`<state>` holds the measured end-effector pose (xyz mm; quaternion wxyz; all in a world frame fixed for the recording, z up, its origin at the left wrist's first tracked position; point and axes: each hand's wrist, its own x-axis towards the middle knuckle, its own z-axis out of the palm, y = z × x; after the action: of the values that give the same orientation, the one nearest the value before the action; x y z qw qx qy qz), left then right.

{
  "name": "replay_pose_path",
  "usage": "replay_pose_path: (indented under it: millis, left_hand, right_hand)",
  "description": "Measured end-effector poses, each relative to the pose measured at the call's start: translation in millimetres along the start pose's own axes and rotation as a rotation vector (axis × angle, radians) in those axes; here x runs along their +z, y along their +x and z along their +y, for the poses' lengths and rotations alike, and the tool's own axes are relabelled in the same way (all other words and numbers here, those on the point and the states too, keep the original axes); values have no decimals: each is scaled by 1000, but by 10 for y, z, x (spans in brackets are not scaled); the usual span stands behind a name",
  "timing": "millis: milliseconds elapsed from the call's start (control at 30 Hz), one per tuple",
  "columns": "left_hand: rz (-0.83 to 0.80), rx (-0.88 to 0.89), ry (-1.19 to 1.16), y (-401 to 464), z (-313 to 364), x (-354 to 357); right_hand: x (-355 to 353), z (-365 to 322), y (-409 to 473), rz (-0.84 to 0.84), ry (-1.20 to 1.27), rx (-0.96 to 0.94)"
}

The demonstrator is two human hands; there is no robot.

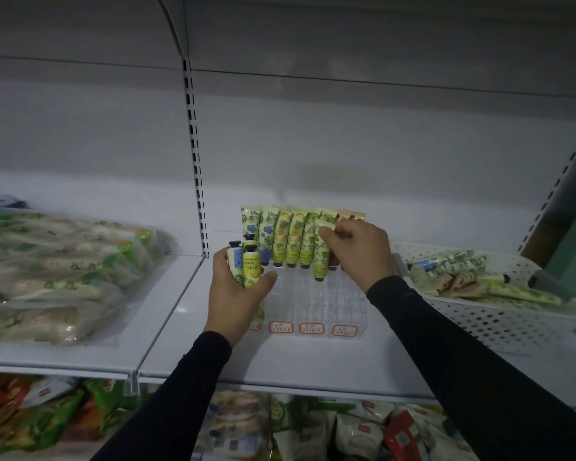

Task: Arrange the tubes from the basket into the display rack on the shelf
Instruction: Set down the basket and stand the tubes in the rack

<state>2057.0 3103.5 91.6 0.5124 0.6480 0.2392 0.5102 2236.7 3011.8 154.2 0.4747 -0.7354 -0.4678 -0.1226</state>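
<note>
Left hand (238,294), back toward camera, fingers curled round three upright tubes (246,266), caps up, near the clear display rack (313,304) on the shelf (313,361). Right hand (359,251) reached over the rack, fingers pinching a green tube (321,257) cap-down beside the far row. White basket (499,314) at right held more tubes.

Bagged goods (57,271) on left shelf; snack packets (313,427) on lower shelf
</note>
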Motion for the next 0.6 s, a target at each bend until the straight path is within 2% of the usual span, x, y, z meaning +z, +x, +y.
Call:
replay_pose_path:
  millis: [400, 600]
  left_hand:
    - [0, 6, -7, -12, 22, 16]
    - [0, 13, -1, -14, 18, 18]
  right_hand:
    - [-54, 151, 12, -105, 176, 103]
    - [-83, 143, 17, -117, 118, 61]
